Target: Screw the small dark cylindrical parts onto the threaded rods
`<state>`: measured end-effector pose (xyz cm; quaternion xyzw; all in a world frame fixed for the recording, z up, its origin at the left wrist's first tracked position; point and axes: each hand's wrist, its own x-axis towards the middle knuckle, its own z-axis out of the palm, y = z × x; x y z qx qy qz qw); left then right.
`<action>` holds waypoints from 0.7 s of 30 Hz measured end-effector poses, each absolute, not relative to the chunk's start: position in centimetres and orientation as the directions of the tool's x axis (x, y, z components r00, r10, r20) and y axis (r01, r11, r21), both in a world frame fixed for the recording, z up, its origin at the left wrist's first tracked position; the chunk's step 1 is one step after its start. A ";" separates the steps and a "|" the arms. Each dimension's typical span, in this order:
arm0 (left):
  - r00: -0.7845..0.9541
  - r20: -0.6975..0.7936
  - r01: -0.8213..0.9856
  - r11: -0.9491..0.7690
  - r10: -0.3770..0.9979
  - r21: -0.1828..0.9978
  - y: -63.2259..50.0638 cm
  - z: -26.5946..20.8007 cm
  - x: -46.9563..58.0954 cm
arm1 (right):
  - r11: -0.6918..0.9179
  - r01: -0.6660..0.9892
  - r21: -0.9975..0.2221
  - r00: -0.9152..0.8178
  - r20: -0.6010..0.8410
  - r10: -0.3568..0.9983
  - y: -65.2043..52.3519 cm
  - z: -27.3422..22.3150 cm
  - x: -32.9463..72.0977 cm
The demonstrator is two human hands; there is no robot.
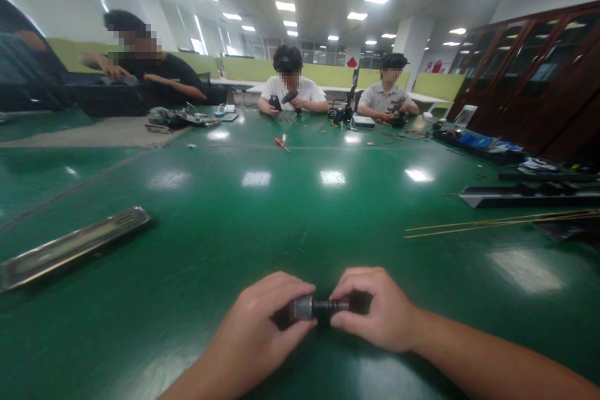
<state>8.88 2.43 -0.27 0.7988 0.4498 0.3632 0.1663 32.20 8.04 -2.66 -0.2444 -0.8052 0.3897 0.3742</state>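
Low in the middle of the head view, both of my hands grip a small cylindrical part [304, 308] with a grey collar and a dark, ridged shaft [322, 307]. The part lies roughly level, left to right. Thumb and fingers of my left hand [265, 319] are closed around the grey collar. My right hand [375, 309] pinches the far end of the ridged shaft between thumb and fingertips. Whether collar and shaft are one piece or two I cannot tell. The fingers hide the outer ends of the part.
A long metal tray-like piece [77, 247] lies left on the green table [225, 231]. Thin brass-coloured rods [469, 225] and a dark metal channel [525, 195] are at right. Farther back is an orange-handled screwdriver [281, 144]. Several people sit beyond, two holding power tools.
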 end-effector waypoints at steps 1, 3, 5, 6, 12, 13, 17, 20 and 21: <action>0.331 0.433 0.598 -0.541 0.839 0.591 2.4 -0.2 8.9 | 0.576 0.104 -0.811 -0.601 0.410 0.686 8.0 -2.6 32.2; 0.335 0.432 0.604 -0.543 0.837 0.584 2.4 -0.1 8.8 | 0.574 0.108 -0.812 -0.600 0.407 0.689 8.0 -2.6 32.2; 0.339 0.439 0.610 -0.549 0.832 0.571 2.4 0.1 8.7 | 0.572 0.114 -0.812 -0.599 0.404 0.692 8.0 -2.6 32.2; 0.337 0.449 0.611 -0.555 0.827 0.564 2.4 0.1 8.7 | 0.572 0.116 -0.812 -0.597 0.403 0.694 8.0 -2.6 32.2; 0.335 0.452 0.631 -0.553 0.827 0.544 2.4 -0.1 8.4 | 0.570 0.135 -0.810 -0.591 0.396 0.703 8.0 -2.8 32.2; 0.338 0.451 0.631 -0.554 0.826 0.542 2.4 -0.1 8.4 | 0.571 0.140 -0.809 -0.589 0.395 0.705 8.0 -2.8 32.2; 0.338 0.459 0.633 -0.560 0.821 0.535 2.5 0.0 8.4 | 0.576 0.156 -0.803 -0.582 0.396 0.710 7.9 -2.8 32.3; 0.337 0.461 0.637 -0.559 0.821 0.530 2.6 0.1 8.4 | 0.575 0.169 -0.801 -0.581 0.390 0.714 7.9 -2.7 32.3; 0.335 0.463 0.638 -0.559 0.821 0.529 2.6 0.1 8.4 | 0.572 0.176 -0.801 -0.579 0.385 0.718 7.9 -2.7 32.3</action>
